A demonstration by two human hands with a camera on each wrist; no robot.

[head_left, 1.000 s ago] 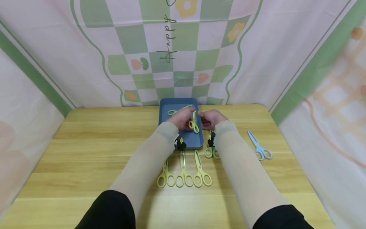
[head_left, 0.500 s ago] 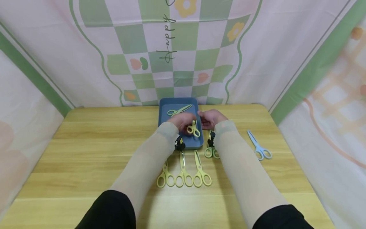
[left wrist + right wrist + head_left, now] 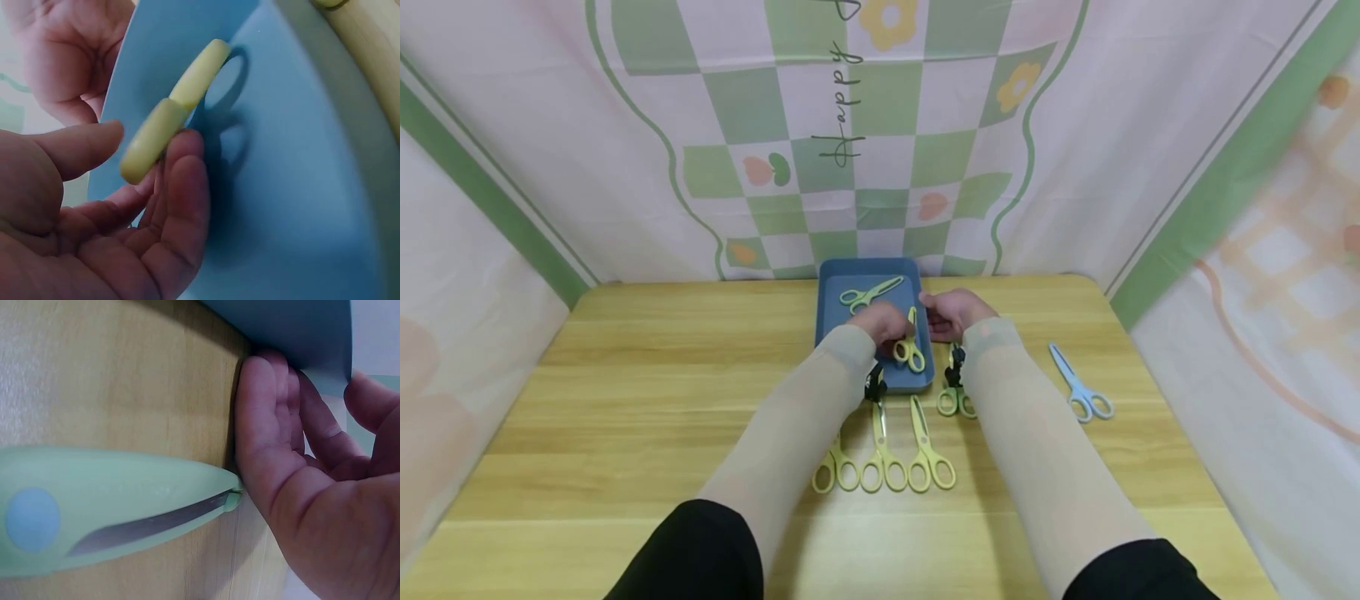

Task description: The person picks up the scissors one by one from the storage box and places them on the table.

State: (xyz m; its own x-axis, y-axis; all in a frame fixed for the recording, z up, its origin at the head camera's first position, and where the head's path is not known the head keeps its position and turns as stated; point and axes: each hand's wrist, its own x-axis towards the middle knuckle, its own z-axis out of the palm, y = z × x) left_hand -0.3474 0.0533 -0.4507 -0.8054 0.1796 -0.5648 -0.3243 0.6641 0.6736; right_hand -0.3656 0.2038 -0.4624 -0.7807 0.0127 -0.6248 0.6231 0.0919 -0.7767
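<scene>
My left hand is over the blue tray and holds yellow scissors, handle loops toward me. In the left wrist view, curled fingers lie against the yellow handle, the thumb stands apart from it, and the blades are mostly hidden. Outside the tray's right wall, my right hand grips its edge, with the thumb at the rim and curled fingers along the outer side. Yellow-green scissors lie at the back of the tray.
Several yellow scissors lie in a row in front of the tray on the wooden table. Green scissors rest beside the right hand, partly under that wrist in the head view. Blue scissors lie farther right. A patterned curtain hangs behind.
My left hand has come nearer to me and lower over the tray with the yellow scissors, leaving the yellow-green pair at the back more visible. The right hand stays at the tray's edge.
</scene>
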